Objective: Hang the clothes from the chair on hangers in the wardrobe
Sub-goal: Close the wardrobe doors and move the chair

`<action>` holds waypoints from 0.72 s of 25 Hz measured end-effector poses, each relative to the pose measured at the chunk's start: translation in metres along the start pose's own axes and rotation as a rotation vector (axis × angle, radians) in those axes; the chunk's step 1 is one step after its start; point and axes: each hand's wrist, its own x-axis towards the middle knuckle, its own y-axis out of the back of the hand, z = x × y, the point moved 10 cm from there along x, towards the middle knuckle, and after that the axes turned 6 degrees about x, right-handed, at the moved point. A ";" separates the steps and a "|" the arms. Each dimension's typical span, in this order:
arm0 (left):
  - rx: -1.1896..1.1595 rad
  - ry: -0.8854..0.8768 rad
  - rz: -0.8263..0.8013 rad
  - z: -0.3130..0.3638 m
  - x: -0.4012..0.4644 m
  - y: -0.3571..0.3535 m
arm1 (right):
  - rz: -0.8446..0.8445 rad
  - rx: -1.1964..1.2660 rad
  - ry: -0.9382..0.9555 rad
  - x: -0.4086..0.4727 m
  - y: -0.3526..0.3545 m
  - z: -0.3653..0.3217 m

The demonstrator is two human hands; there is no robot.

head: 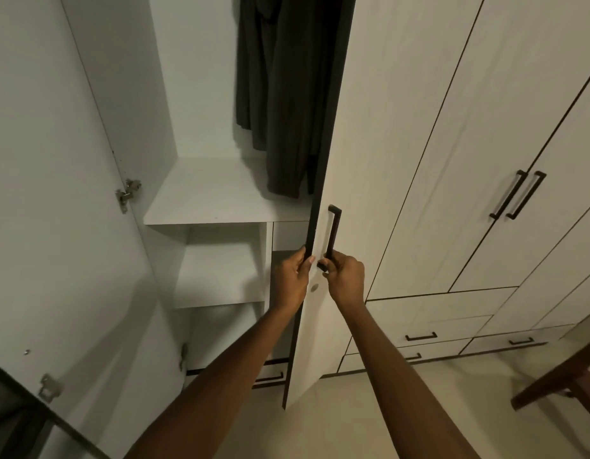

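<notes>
Head view: left hand grips edge of door, fingers curled round it. Right hand fingers wrapped round lower end of handle. Dark clothes hang inside wardrobe, left of door. Chair far right of door.

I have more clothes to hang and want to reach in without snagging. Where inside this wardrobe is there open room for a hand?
Open room: left of the dark hanging clothes, up to the white side wall, above the bare shelf. The cubby beneath is bare too. Crowded: the right side, where the clothes hang against the door that the left hand and right hand grip.
</notes>
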 end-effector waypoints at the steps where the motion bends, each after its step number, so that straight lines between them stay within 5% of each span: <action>1: -0.003 0.004 0.004 -0.001 0.006 0.004 | 0.002 -0.011 0.000 0.004 -0.006 -0.002; 18: 0.128 -0.017 0.146 -0.060 0.151 0.032 | -0.097 -0.027 0.100 0.118 -0.126 -0.002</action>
